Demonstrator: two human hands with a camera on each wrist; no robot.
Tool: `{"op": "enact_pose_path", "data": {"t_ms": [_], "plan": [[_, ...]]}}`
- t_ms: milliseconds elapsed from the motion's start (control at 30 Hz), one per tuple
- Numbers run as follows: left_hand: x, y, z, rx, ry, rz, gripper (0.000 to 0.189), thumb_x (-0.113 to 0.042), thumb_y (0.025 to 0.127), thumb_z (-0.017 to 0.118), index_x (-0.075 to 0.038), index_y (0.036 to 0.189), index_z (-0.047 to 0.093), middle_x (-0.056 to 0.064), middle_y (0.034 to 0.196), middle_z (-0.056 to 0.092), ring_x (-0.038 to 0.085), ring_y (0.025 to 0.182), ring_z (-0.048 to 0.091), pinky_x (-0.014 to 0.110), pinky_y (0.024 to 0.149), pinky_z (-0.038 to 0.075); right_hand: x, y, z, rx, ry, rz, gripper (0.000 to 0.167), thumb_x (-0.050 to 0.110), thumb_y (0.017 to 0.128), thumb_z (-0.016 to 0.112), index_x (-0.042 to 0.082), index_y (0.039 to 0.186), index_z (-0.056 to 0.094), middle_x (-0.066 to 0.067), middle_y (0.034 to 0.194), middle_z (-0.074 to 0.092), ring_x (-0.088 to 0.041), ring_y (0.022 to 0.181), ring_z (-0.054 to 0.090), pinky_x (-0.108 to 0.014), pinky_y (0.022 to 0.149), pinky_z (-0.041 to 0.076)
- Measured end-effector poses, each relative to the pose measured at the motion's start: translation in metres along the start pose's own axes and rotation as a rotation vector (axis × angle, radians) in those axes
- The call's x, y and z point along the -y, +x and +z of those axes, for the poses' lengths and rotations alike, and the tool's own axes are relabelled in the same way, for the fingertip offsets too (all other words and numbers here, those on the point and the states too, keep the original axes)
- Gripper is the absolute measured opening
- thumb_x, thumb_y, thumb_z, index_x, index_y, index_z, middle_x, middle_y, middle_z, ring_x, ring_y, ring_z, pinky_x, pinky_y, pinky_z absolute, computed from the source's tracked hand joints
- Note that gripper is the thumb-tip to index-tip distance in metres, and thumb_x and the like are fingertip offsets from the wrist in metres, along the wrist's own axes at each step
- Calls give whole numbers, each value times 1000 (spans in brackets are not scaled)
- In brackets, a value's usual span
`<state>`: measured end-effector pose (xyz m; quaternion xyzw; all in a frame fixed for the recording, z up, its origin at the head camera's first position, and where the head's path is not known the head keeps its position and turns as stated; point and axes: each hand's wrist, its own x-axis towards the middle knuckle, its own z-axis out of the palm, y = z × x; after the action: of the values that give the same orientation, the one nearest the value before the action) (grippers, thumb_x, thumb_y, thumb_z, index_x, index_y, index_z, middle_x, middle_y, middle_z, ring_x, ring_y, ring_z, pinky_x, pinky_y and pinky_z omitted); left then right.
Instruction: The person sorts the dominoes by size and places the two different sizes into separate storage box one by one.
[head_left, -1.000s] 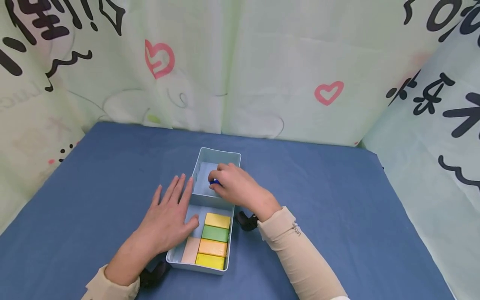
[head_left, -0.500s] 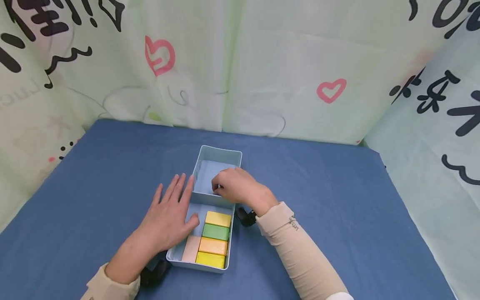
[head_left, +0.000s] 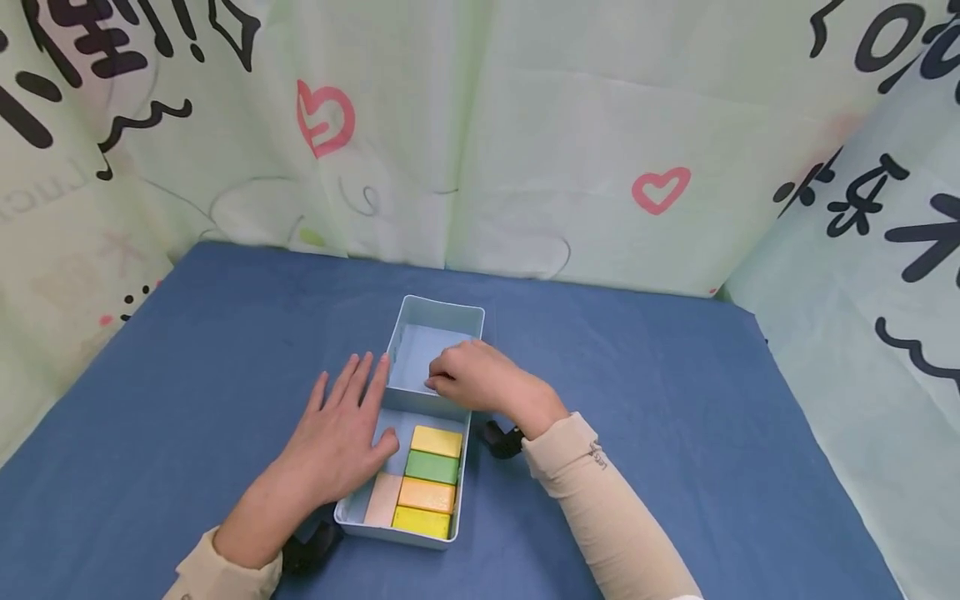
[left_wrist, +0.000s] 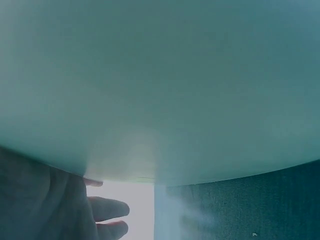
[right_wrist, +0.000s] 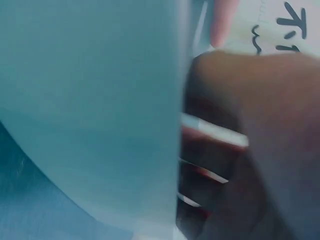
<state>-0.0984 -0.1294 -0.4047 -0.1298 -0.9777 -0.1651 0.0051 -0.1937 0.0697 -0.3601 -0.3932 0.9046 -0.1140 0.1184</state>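
A light blue box [head_left: 444, 315] with two compartments lies lengthwise before me. My left hand [head_left: 333, 454] lies along its left side, fingers straight and spread, fingertips at the rim near the divider. My right hand [head_left: 477, 379] reaches over the right wall into the far compartment, its fingers curled downward. I cannot tell whether these fingers still hold the small blue piece, which the hand hides. Inside the near compartment are a pale yellow block [head_left: 437, 442], a green block [head_left: 432, 467], an orange block [head_left: 427, 494], a bright yellow block [head_left: 422, 522] and a pink block [head_left: 383, 499] standing lengthwise.
A blue cloth [head_left: 637, 400] covers the table under the box. Behind it hangs a pale printed curtain [head_left: 540, 125]. Black wrist mounts [head_left: 501, 439] sit beneath both wrists, close to the box. Box walls fill much of both wrist views.
My right hand has shifted slightly right and nearer within the far compartment. The blue piece seen between its fingers a second ago is out of sight. My left hand stays put.
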Motion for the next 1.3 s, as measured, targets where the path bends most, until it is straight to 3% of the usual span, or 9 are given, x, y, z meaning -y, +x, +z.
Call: {"op": "enact_pose_path", "data": {"t_ms": [167, 433, 733, 933, 1067, 1300], "plan": [[-1, 0, 0, 21, 1, -5, 79, -37, 94, 52, -7, 159, 18, 21, 163, 23, 40, 152, 18, 66, 118, 15, -8, -14, -3, -120, 109, -28, 20, 16, 100, 59, 7, 106, 75, -1, 98, 69, -11, 86, 60, -28, 79, 52], [-1, 0, -1, 14, -5, -14, 79, -36, 94, 52, -7, 159, 18, 21, 163, 23, 41, 152, 17, 66, 118, 14, -16, -45, -11, -304, 87, -33, 15, 15, 98, 61, 10, 103, 75, 0, 100, 66, -18, 94, 59, -32, 82, 51], [1, -1, -2, 1, -8, -9, 78, -35, 95, 52, -7, 159, 18, 22, 163, 23, 41, 152, 17, 66, 118, 14, -26, -86, -15, -446, 63, 39, 13, 15, 97, 62, 14, 101, 74, 1, 104, 66, -19, 100, 59, -36, 84, 51], [0, -2, -1, 19, -27, -12, 77, -34, 95, 51, -7, 159, 18, 23, 163, 23, 42, 152, 17, 67, 118, 14, -34, -115, -6, -480, 52, 106, 11, 16, 96, 64, 16, 102, 73, 3, 107, 66, -16, 100, 59, -36, 81, 51], [-1, 0, -3, -5, -26, -9, 77, -33, 95, 51, -6, 159, 18, 23, 162, 23, 42, 152, 17, 67, 118, 14, -38, -131, -2, -491, 59, 161, 11, 18, 96, 65, 17, 104, 72, 3, 109, 65, -18, 101, 59, -37, 81, 51], [-2, 0, -4, 3, -30, -11, 77, -33, 95, 51, -6, 159, 18, 23, 162, 23, 42, 152, 17, 67, 118, 13, -42, -153, 9, -391, 55, 290, 19, 23, 96, 66, 15, 113, 69, -1, 115, 62, -22, 108, 59, -42, 86, 52]]}}
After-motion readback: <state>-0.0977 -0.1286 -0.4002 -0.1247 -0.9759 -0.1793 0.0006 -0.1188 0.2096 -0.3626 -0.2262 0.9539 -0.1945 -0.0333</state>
